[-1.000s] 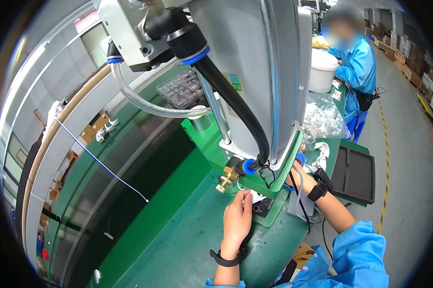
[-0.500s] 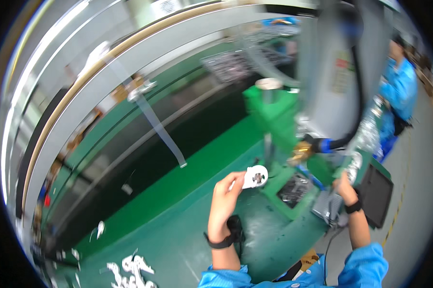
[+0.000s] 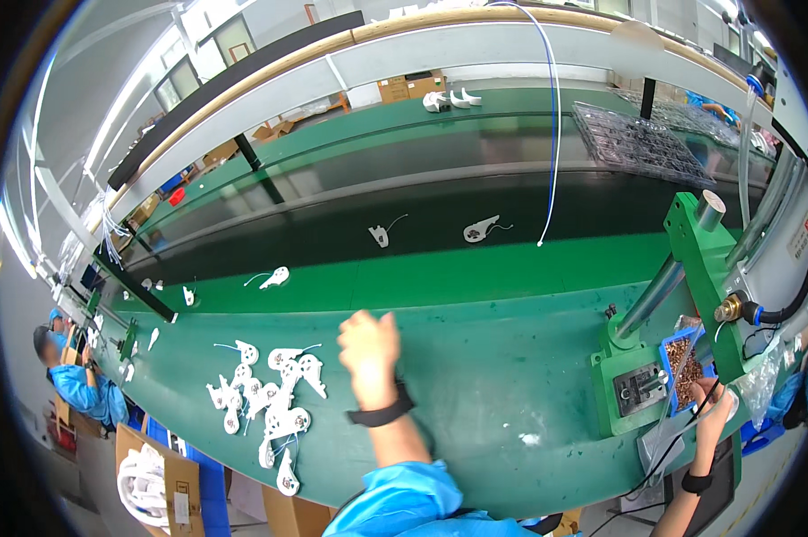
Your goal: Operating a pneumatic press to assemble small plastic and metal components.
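Over the green table, my left hand is raised, its fingers curled in a loose fist; whatever they hold, if anything, is hidden. To its left lies a loose heap of white plastic parts, several of them with thin wires. At the right, beside the green press, my right hand is closed on a pale rounded piece, partly covered by the fingers. A blue bin of small copper-coloured pieces sits just above this hand. Black bands circle both wrists.
A dark conveyor belt runs behind the table, carrying a few white parts. A white-and-blue tube hangs over it. Clear trays stand beyond. Cardboard boxes stand at the lower left; a co-worker in blue sits farther left.
The view has swung left. My left hand, which held a white plastic part near the press, has moved left toward the heap; that part no longer shows in it. My right hand is now beside the blue bin.
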{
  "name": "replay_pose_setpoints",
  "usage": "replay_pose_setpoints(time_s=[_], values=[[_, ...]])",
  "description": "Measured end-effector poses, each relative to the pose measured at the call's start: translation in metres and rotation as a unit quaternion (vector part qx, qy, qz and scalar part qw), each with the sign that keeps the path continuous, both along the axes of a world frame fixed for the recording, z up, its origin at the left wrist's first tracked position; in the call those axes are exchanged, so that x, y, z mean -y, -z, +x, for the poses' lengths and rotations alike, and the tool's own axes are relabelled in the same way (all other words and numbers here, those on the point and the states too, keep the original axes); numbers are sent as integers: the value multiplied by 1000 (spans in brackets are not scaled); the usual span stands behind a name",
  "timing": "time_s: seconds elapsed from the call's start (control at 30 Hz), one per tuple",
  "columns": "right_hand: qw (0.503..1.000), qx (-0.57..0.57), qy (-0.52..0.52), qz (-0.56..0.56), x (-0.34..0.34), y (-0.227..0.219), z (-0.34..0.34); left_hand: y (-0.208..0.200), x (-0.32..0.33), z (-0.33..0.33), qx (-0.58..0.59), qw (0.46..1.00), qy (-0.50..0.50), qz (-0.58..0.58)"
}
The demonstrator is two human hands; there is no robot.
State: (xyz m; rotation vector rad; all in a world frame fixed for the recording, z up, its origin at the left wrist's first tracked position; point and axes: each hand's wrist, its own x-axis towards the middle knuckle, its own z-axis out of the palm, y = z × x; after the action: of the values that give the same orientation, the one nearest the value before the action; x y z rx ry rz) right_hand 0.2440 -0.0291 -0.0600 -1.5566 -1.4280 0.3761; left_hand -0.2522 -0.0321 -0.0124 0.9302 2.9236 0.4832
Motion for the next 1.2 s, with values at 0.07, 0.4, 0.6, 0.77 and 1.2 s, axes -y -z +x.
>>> replay_pose_setpoints(time_s=[0.07,0.4,0.6,0.77,1.2], values=[[1000,26,14,6,6,-2,9,65,12,-61,-92,992,-14,-86],[999,-20,-17,-22,18,-16,-19,100,31,-116,-13,982,-136,-132],[999,-16,3,-35,28,-13,-12,70,-13,-47,114,951,223,183],[1000,-6,-2,13,33,-9,-11,93,-69,21,135,784,586,153],[997,38,61,-1,62,-20,-6,73,-230,-68,-268,923,269,62]])
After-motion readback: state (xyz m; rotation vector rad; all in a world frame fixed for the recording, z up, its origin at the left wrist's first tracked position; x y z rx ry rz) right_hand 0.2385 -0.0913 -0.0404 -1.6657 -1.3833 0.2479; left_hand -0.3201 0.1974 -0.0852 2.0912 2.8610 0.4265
